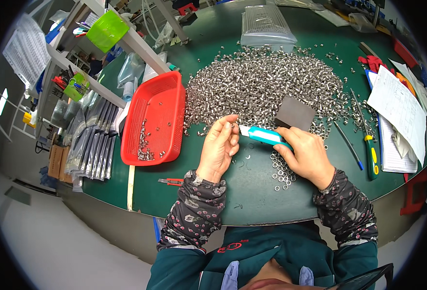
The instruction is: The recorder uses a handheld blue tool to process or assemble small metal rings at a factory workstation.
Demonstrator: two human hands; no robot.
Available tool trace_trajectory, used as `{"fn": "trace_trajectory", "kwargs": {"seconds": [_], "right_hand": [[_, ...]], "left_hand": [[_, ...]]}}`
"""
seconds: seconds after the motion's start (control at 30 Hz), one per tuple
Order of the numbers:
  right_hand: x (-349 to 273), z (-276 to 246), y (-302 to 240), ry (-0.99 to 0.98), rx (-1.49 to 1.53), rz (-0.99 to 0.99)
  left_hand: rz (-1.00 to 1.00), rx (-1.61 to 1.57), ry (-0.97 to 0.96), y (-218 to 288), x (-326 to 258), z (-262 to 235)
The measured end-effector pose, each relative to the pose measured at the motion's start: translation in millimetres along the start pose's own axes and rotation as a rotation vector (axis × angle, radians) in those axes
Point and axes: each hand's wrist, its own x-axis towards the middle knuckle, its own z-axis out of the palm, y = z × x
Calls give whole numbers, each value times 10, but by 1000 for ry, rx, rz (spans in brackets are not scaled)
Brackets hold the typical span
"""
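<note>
My right hand point(308, 153) grips a turquoise utility knife point(267, 136), its pale blade pointing left. The blade tip meets the fingertips of my left hand point(214, 151). Thumb and forefinger there pinch a small metal ring, mostly hidden by the fingers. Both hands are above the green table, just in front of a wide heap of small silvery metal rings point(266, 72). Under my right hand lie several loose rings point(282, 176). A dark rectangular block point(294, 113) rests at the heap's near edge, beyond my right hand.
To the left stands a red plastic basket point(178, 106) with some metal pieces inside. Near it lies a small red cutter point(174, 181). On the right are a thin blue-ended rod point(353, 149), a yellow-green-handled tool point(372, 159) and papers point(399, 113). Bagged parts point(92, 152) sit at far left.
</note>
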Motion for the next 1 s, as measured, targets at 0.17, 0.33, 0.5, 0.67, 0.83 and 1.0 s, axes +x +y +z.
{"fn": "trace_trajectory", "kwargs": {"seconds": [0.17, 0.33, 0.5, 0.67, 0.83, 1.0], "right_hand": [[-7, 1, 1, -31, 16, 15], [-10, 3, -16, -95, 26, 35], [-13, 14, -24, -103, 25, 34], [-15, 27, -16, -118, 32, 32], [-22, 35, 11, -142, 81, 48], [-22, 46, -1, -124, -16, 25]], "left_hand": [[8, -22, -17, -37, 2, -37], [-6, -34, -26, -45, 0, -68], [-13, -6, -23, -49, -4, -51], [6, 17, 18, -49, -16, -22], [43, 98, 63, -64, -14, 4], [69, 175, 117, -57, -31, 33]]}}
